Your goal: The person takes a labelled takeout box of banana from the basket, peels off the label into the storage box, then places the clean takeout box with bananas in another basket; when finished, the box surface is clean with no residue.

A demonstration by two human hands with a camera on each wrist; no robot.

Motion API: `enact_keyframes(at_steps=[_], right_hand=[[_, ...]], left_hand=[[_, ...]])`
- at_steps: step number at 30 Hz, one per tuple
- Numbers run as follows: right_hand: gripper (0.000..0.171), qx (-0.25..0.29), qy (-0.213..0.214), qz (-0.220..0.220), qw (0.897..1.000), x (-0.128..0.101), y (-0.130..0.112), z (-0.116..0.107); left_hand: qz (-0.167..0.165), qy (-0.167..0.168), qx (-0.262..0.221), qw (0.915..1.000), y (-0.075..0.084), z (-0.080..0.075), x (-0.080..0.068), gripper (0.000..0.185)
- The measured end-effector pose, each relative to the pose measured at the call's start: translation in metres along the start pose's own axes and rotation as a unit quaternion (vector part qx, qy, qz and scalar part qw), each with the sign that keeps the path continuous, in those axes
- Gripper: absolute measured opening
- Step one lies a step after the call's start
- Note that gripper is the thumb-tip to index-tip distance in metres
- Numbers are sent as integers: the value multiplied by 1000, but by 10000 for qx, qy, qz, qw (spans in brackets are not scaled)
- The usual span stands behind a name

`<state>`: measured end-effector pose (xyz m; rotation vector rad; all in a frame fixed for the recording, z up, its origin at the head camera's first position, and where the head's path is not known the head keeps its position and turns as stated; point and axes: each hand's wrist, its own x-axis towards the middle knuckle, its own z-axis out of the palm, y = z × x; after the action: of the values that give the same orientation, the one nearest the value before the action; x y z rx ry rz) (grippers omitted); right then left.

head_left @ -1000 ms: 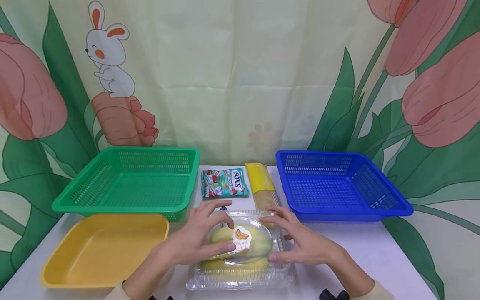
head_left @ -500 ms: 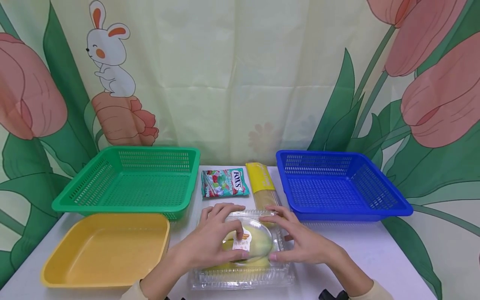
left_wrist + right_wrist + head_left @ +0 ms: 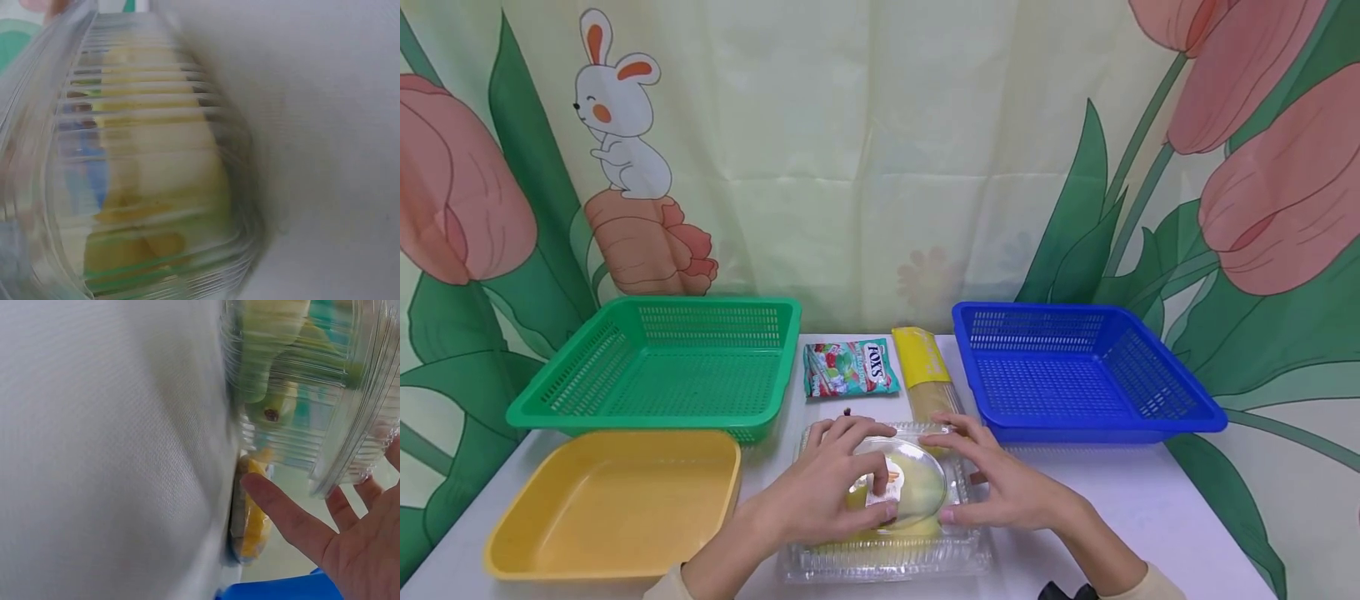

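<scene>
- The clear plastic box (image 3: 883, 546) of yellow fruit sits on the white table (image 3: 1150, 517), at its near edge, and everything else I place from it.
- The left hand (image 3: 827, 492) lies on the box's domed lid, fingers curved over the top and thumb along the near side by the banana sticker (image 3: 880, 492); I cannot tell whether it truly grips or just rests there.
- The right hand (image 3: 1000, 483) is against the box's right side, fingers fairly straight and spread, fingertips touching the lid; the right wrist view shows that palm open beside the plastic.
- Left of the box is a yellow tray (image 3: 613, 504); behind that, a green basket (image 3: 662, 362).
- Behind the box lie a Fox's candy bag (image 3: 848, 367) and a yellow spaghetti packet (image 3: 925, 371); behind and to its right stands a blue basket (image 3: 1075, 371).
</scene>
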<state>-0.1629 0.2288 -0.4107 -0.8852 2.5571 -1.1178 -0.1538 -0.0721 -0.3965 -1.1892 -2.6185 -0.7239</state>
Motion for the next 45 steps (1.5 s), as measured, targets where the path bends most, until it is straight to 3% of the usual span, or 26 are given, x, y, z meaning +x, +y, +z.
enact_keyframes(at_steps=[10,12,14,16,18,20,22,26,30,39,45], right_hand=[[75,0,89,-125,9999,-2,3,1],[75,7,107,-144,9998,-2,4,2],[75,5,130,-160,9998,-2,6,1],[75,10,127,-162,9998,-3,7,1],[75,19,114,-170,9998,-3,7,0],[75,30,84,-157,9998,-3,7,-2],[75,28,65,-144,9999,-4,6,-3],[76,34,77,-146,9999,-3,4,-3],[77,86,75,-197,9997,-1,4,-1],[76,126,80,-134,9998,0,3,-1],[76,213,84,-95,9997,0,1,-1]], left_hand=[[-28,-143,-58,9999,2,-1,1,26],[55,77,-255,9996,1,1,2,25],[85,547,-676,9962,-2,4,1,23],[-44,1215,-1384,9829,-6,6,0,21],[-225,1839,-2131,9593,-9,6,-2,20],[-425,2218,-2647,9375,-10,3,-4,20],[-518,2355,-2880,9268,-9,-1,-5,19],[-587,2439,-2620,9319,-8,-11,-6,17],[-926,2488,-2374,9344,-13,-26,-13,16],[-1530,2542,-1702,9397,-34,-62,-46,13],[-1526,2731,-1254,9415,-46,-90,-68,13]])
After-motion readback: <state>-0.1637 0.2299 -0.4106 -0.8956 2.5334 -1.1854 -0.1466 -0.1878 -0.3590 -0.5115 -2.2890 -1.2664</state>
